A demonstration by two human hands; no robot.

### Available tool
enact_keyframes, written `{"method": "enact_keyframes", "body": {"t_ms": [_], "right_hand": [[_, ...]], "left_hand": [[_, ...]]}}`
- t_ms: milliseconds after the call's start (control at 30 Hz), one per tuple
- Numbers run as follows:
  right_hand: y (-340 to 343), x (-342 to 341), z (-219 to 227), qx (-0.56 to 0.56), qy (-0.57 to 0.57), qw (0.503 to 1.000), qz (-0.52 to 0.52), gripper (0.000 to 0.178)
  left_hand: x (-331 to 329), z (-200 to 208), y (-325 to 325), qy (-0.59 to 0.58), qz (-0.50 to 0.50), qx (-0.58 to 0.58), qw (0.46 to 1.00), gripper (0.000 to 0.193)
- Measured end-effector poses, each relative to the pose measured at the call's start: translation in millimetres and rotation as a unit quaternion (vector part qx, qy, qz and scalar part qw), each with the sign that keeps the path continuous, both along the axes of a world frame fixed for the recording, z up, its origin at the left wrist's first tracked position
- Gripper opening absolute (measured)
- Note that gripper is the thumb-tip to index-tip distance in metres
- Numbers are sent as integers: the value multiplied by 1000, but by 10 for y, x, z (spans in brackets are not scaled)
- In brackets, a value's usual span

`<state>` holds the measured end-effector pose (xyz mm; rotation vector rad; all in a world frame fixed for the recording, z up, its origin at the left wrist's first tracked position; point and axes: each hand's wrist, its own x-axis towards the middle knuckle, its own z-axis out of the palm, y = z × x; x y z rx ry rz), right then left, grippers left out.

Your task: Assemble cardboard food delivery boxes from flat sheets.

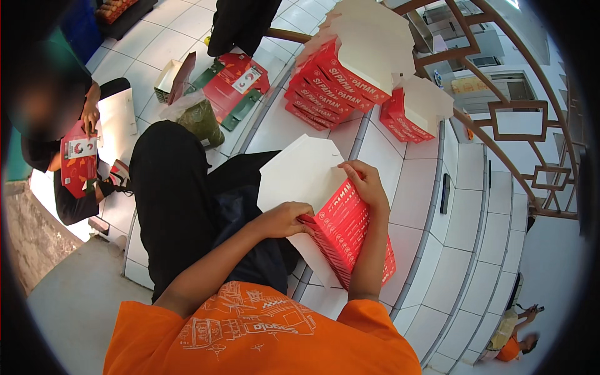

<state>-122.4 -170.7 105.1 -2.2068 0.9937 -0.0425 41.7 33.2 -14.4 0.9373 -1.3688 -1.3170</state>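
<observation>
A stack of nested red-and-white cardboard food boxes (345,232) leans, tilted, across my lap and the tiled step. The white inside of the topmost one faces up, with its wide flap spread to the left. My left hand (289,219) is closed on the near left corner, fingers curled over the red edge. At the far corner, my right hand (366,182) pinches the rim between thumb and fingers, its forearm running along the printed red side. The lower end of the stack is partly hidden behind my right arm.
Taller stacks of red boxes (334,84) and a smaller stack (407,120) stand on the steps ahead, beside a wooden railing (519,122). A plastic bag with green contents (201,123) and flat red-green cartons (232,87) lie ahead-left. At left, a person (90,115) handles a red carton.
</observation>
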Motion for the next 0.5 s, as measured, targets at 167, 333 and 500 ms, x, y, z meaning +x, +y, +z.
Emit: {"method": "enact_keyframes", "body": {"t_ms": [167, 333, 500], "right_hand": [[-110, -35, 75, 0, -17, 997, -77, 37], [-82, -73, -80, -24, -31, 995, -88, 37], [-211, -106, -143, 33, -23, 998, -53, 39]], "left_hand": [[-143, 20, -25, -56, 112, -102, 987, 27], [-132, -65, 1, -27, 112, -66, 991, 26], [-161, -111, 15, -17, 107, -59, 992, 26]]}}
